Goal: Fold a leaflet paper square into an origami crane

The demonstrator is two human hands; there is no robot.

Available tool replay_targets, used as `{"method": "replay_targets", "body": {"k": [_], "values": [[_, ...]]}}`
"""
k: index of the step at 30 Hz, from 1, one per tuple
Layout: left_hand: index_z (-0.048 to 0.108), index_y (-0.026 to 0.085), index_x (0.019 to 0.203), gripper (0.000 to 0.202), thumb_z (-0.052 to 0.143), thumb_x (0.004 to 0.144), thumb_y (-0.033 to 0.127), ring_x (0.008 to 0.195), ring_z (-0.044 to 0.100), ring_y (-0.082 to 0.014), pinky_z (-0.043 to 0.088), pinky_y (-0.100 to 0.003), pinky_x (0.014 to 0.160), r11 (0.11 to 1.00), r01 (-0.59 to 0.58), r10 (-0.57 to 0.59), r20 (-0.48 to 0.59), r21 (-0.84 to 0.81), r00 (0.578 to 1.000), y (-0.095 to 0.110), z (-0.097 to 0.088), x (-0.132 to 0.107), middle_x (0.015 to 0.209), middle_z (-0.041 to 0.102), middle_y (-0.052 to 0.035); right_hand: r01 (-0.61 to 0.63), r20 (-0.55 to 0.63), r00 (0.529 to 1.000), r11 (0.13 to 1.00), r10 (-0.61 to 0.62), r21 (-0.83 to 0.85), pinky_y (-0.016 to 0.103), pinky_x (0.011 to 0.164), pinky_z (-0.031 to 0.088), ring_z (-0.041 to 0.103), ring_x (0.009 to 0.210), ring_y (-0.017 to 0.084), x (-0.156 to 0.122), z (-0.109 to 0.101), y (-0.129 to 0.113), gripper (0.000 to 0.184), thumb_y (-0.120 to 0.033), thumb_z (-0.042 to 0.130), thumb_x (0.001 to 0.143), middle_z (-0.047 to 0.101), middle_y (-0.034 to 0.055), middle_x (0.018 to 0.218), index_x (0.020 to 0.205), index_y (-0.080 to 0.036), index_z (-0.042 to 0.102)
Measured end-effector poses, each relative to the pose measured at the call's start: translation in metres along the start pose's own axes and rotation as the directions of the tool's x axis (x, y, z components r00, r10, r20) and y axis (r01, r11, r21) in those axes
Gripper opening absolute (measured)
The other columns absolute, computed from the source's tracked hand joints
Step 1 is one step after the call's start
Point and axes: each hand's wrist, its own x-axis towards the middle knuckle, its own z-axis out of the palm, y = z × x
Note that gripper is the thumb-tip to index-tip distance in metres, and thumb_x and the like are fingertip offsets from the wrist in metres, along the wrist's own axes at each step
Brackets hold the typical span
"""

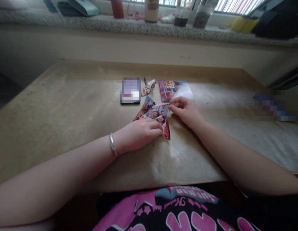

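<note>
A glossy printed paper sheet (155, 114) with red and photo patterns lies partly folded on the brown table (67, 112). My left hand (139, 133), with a silver bangle at the wrist, rests curled on the sheet's near edge and presses it down. My right hand (185, 110) pinches the sheet's upper right corner between thumb and fingers. A small folded paper figure (148, 87) sits just beyond, and another printed sheet (174, 89) lies flat to the right of it.
A dark phone-like slab (130, 90) lies left of the folded figure. A blurred object (274, 106) sits at the table's right. Bottles and jars (151, 11) line the stone sill behind. The table's near edge meets my lap.
</note>
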Motion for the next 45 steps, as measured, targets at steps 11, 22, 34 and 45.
{"method": "replay_targets", "body": {"k": [11, 22, 34, 45], "values": [[0.067, 0.015, 0.099, 0.021, 0.046, 0.094, 0.013, 0.096, 0.066, -0.0183, 0.056, -0.032, 0.087, 0.997, -0.059, 0.06, -0.023, 0.056, 0.998, 0.001, -0.003, 0.0, 0.104, 0.07, -0.0074, 0.048, 0.007, 0.999, 0.999, -0.048, 0.008, 0.026, 0.055, 0.041, 0.049, 0.055, 0.01, -0.002, -0.004, 0.003, 0.02, -0.033, 0.067, 0.069, 0.053, -0.0061, 0.062, 0.08, -0.022, 0.053], [0.065, 0.013, 0.108, 0.024, 0.051, 0.089, 0.013, 0.112, 0.062, -0.0225, 0.053, -0.038, 0.098, 0.995, 0.059, -0.054, -0.061, 0.077, 0.997, 0.003, 0.001, 0.0, 0.112, 0.069, -0.0105, -0.045, -0.072, 0.996, 0.983, 0.059, 0.178, 0.029, 0.056, 0.056, 0.059, 0.056, 0.012, -0.007, -0.005, -0.005, 0.037, -0.039, 0.077, 0.063, 0.057, -0.0065, 0.063, 0.086, -0.024, 0.052], [0.067, 0.019, 0.113, 0.026, 0.049, 0.094, 0.015, 0.111, 0.063, -0.0206, 0.053, -0.038, 0.095, 0.993, 0.046, -0.043, -0.034, 0.107, 0.999, 0.0, 0.003, -0.002, 0.117, 0.07, -0.0055, -0.154, -0.023, 0.987, 0.969, 0.161, 0.192, 0.022, 0.043, 0.045, 0.057, 0.051, 0.011, -0.006, 0.002, -0.004, 0.037, -0.042, 0.079, 0.06, 0.064, -0.0013, 0.064, 0.08, -0.02, 0.057], [0.068, 0.027, 0.111, 0.024, 0.05, 0.095, 0.022, 0.12, 0.057, -0.0245, 0.043, -0.047, 0.105, 0.991, 0.096, -0.093, -0.036, 0.091, 0.995, -0.002, 0.006, -0.003, 0.12, 0.068, -0.0016, -0.181, -0.003, 0.983, 0.97, 0.184, 0.165, 0.025, 0.046, 0.054, 0.062, 0.053, 0.012, -0.008, 0.007, -0.004, 0.027, -0.035, 0.071, 0.069, 0.058, -0.0042, 0.072, 0.08, -0.023, 0.049]]}}
